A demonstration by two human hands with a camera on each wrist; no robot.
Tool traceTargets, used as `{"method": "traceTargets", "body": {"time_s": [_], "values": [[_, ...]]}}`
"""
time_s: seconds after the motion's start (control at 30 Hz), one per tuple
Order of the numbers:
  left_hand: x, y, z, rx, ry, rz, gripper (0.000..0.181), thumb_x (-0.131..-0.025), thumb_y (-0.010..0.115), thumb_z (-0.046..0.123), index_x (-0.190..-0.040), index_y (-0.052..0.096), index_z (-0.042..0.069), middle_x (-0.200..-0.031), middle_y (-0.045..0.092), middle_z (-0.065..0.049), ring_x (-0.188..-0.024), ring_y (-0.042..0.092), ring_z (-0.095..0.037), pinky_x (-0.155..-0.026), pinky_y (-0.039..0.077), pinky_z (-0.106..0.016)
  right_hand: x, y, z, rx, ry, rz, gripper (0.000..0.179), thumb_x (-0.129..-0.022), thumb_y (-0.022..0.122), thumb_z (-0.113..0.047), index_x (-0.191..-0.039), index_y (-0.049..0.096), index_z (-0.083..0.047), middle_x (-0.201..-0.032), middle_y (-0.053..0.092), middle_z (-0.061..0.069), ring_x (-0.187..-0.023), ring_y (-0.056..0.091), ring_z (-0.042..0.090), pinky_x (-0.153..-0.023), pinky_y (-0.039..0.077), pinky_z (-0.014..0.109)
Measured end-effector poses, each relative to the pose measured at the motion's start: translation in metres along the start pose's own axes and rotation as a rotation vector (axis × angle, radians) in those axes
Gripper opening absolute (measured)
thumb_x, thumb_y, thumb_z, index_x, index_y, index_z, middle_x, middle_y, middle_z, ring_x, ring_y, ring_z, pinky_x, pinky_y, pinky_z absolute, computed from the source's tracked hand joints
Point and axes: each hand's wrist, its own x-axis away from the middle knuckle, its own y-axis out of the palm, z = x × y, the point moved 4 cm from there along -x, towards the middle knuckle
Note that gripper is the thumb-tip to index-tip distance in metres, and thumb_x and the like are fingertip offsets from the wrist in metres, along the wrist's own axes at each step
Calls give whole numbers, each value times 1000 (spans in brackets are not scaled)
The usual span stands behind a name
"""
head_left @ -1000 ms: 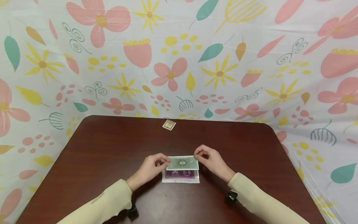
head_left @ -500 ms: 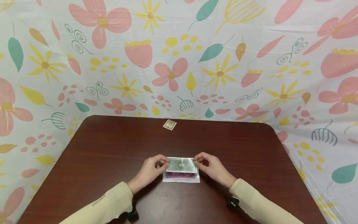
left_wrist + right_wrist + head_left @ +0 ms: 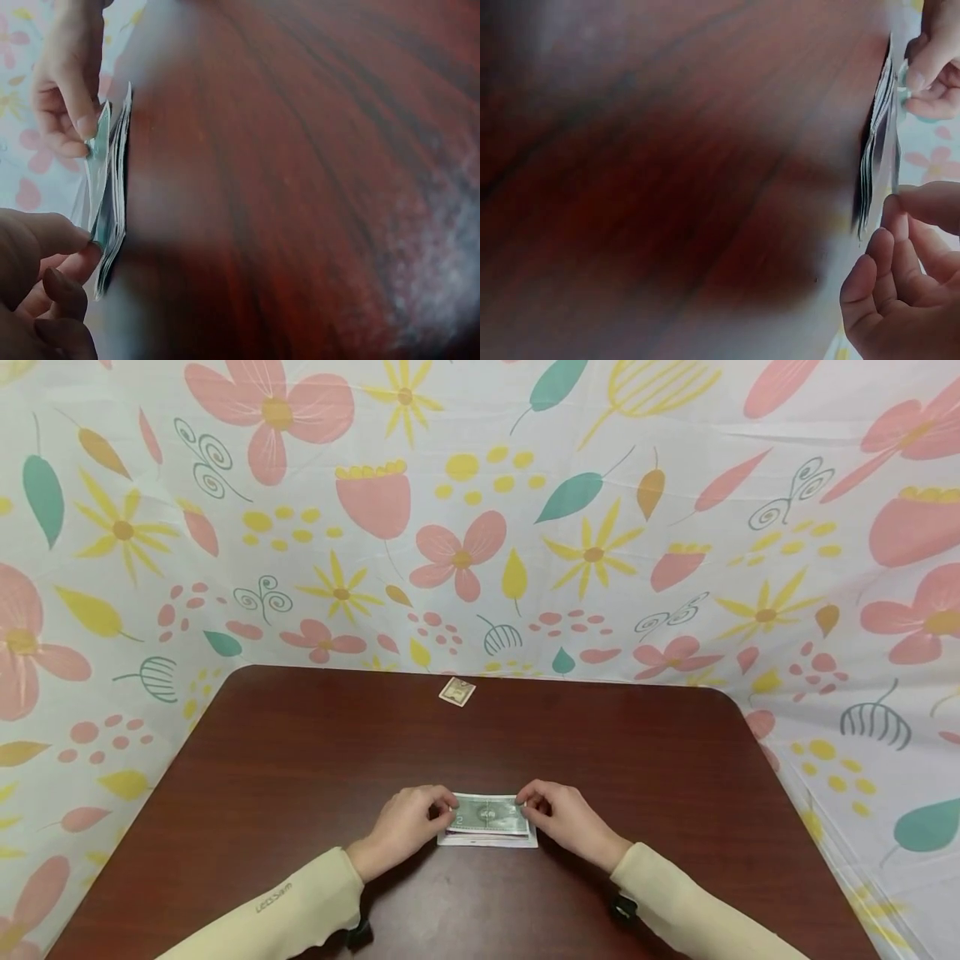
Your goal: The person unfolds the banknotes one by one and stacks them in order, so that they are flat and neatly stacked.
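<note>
A green banknote marked 2 [image 3: 487, 815] spans between both hands, right over a stack of notes [image 3: 487, 841] on the table. My left hand [image 3: 408, 822] pinches its left end between thumb and fingers. Its right end is pinched by my right hand [image 3: 573, 818]. In the left wrist view the green banknote [image 3: 97, 169] bows slightly, held against the layered stack [image 3: 118, 187]. From the right wrist side, several thin layers show in the stack [image 3: 874, 142], with my right hand [image 3: 907, 262] at the near end. The purple note beneath is now hidden.
A small pale note or stamp-like paper [image 3: 457, 692] lies near the back edge of the dark red-brown table [image 3: 315, 727]. A white cloth with flowers [image 3: 450, 552] hangs behind the table. Dark wrist devices [image 3: 622, 907] sit under the sleeves.
Both hands have lowered the green banknote toward me, onto the stack. It now covers the purple note that showed below it earlier. The small paper at the back has stayed put.
</note>
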Motion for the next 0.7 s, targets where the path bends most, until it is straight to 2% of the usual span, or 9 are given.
{"method": "traceTargets", "body": {"time_s": [0.23,0.37,0.57,0.7], "values": [[1,1,-1,-33,18,1,10,-89,77,9,-97,77,16,-82,68,12,-72,61,-3,-64,49,-25,-2,6,-2,54,-42,-27,11,-95,69,-1,-102,72,-10,-80,59,-12,-72,51,1,-66,47,23],[1,0,1,-63,45,-11,9,-90,77,9,-97,77,15,-85,70,9,-73,62,-4,-65,50,-27,-2,6,-4,104,-54,-13,11,-95,69,-1,-100,72,-11,-79,57,-13,-73,50,4,-67,46,24],[0,0,9,-172,86,-58,10,-89,75,7,-97,76,13,-85,71,6,-75,67,-9,-62,52,-32,-2,10,-9,219,-47,-10,11,-95,71,-4,-98,73,-14,-78,58,-16,-78,49,6,-65,43,24],[-1,1,14,-262,114,-72,9,-88,77,8,-94,74,15,-81,68,7,-71,66,-10,-57,51,-32,-2,10,-12,255,-47,6,13,-92,74,-4,-97,73,-15,-77,56,-16,-78,49,7,-63,43,23]]}}
